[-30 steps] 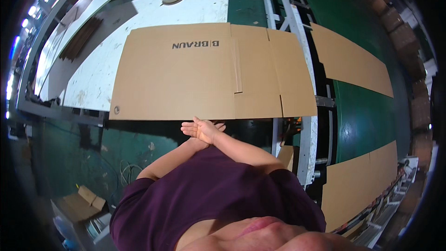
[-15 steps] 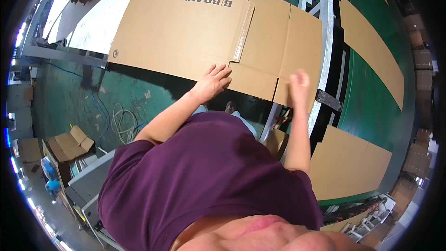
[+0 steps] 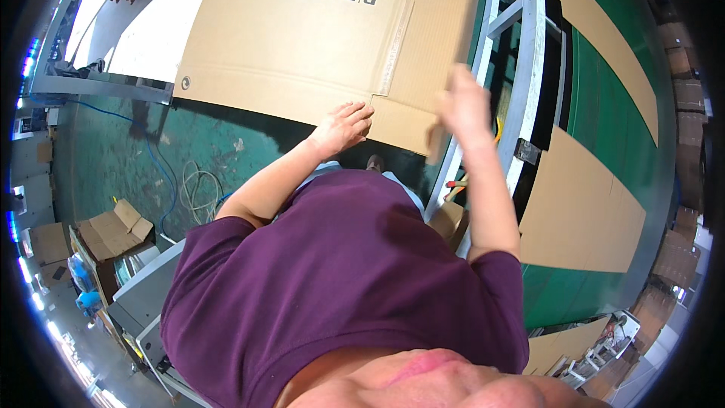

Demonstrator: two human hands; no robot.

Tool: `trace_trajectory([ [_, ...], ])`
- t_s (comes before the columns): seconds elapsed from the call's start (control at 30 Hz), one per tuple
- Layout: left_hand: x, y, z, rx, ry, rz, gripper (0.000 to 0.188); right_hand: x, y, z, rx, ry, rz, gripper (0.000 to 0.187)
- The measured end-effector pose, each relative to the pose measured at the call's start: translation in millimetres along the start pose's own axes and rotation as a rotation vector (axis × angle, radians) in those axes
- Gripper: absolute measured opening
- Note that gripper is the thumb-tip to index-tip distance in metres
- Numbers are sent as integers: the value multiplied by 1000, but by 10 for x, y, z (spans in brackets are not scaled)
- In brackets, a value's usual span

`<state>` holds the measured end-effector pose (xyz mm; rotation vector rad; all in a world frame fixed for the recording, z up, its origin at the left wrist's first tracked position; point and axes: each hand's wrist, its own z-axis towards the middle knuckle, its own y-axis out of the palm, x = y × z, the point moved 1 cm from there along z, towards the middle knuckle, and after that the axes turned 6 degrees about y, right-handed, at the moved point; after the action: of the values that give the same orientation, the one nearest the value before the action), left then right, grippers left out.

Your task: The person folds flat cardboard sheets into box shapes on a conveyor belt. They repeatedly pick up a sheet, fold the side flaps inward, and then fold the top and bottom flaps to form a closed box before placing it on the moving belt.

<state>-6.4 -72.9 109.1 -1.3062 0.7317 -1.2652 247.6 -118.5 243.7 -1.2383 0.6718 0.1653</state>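
On the white surface (image 3: 140, 41), 1 large brown cardboard sheet (image 3: 279, 45) lies mostly flat: dark print near the far side, small round mark at the near left corner, taped seam strip right of center. Its right end panel (image 3: 466, 30) is tipped up at the fold, seen almost edge-on.

Left hand (image 3: 343, 128) palm down at the sheet's near edge, left of the seam strip's lower end; fingers extended, only slightly apart, nothing grasped. Right hand (image 3: 463, 109) at the raised panel's near end, fingers up (motion blur here), can't tell if they pinch the board or just push it.

Right of the sheet: pale metal rail (image 3: 531, 60), then green conveyor belt (image 3: 604, 98) carrying more flat brown sheets, incl. 1 farther board (image 3: 608, 49) and 1 nearer board (image 3: 581, 208), apart from each other. Lower left: opened carton (image 3: 113, 230), flaps up. Green floor (image 3: 257, 136) has a blue hose (image 3: 153, 155) and a pale coiled cable (image 3: 198, 190). Wearer in purple shirt (image 3: 340, 272), 1 shoe (image 3: 375, 162) visible below the sheet's near edge.
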Motion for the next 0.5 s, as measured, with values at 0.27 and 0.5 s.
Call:
trace_trajectory([
  [0.27,-20,62,17,153,-69,-183,53,-118,1774,226,-256,-108,-601,23],
  [0.5,-89,21,28,129,-111,-297,63,177,1583,204,-229,98,-261,30],
])
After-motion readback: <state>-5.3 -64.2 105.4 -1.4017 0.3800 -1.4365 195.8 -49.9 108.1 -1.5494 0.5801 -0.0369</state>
